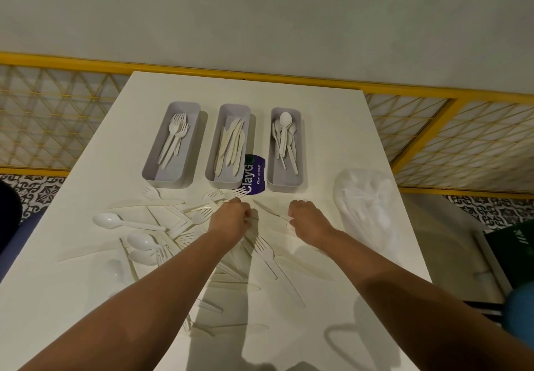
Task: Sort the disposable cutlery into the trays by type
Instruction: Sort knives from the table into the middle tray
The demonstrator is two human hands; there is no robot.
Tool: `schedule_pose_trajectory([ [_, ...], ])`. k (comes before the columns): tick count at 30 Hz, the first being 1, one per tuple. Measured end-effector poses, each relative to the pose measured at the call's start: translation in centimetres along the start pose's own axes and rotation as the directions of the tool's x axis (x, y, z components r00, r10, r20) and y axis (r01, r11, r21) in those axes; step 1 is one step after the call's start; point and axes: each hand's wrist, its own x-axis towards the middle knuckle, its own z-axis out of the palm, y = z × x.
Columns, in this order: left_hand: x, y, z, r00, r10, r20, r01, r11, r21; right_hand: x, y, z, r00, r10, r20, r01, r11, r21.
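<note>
Left hand (231, 216): we see it curled over the loose cutlery; grip unclear.
Right hand (307, 217): curled on the counter (318, 128); we cannot tell its grip.
Trays (170, 174): forks, knives, spoons.

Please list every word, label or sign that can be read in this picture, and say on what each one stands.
"ClayGo": large white letters on the purple sticker on the white table, between the middle and right grey trays; the last letter is partly hidden.
"Clean as you go": small white line on the same sticker.
White marks on the dark green object at the right edge: too blurred to read.
</note>
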Motion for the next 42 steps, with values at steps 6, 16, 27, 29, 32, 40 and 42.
schedule_pose_trajectory([
  [6,-0.4,0.1,0.3,0.999,-0.011,-0.035,0.009,0.998,-0.062,-0.8,-0.7,0.7,0.998,-0.052,0.034,0.043,0.972,0.233],
  [16,-1.3,-0.4,0.4,0.995,-0.037,-0.088,0.022,0.986,-0.165,-1.0,-1.2,1.2,0.997,0.047,0.054,-0.052,0.993,0.103],
  [27,-1.7,-0.7,-0.2,0.989,-0.067,-0.128,0.042,0.982,-0.184,-1.5,-1.2,0.8,0.998,0.038,0.053,-0.036,0.999,-0.032],
  [29,-1.8,-0.6,-0.3,0.99,-0.072,-0.122,0.05,0.983,-0.178,-1.8,-0.7,0.4,0.998,0.042,0.048,-0.041,0.999,-0.025],
  [32,-1.8,-0.5,-0.4,0.99,-0.08,-0.117,0.058,0.982,-0.181,-2.0,-0.2,0.1,0.996,0.06,0.062,-0.056,0.997,-0.057],
  [40,-2.1,0.3,-0.4,0.99,-0.085,-0.112,0.059,0.975,-0.216,-2.1,0.3,0.9,0.981,0.071,0.18,-0.058,0.995,-0.078],
  [42,-2.1,0.3,-0.4,0.991,-0.077,-0.111,0.05,0.973,-0.225,-2.2,0.4,1.0,0.979,0.058,0.194,-0.042,0.995,-0.086],
])
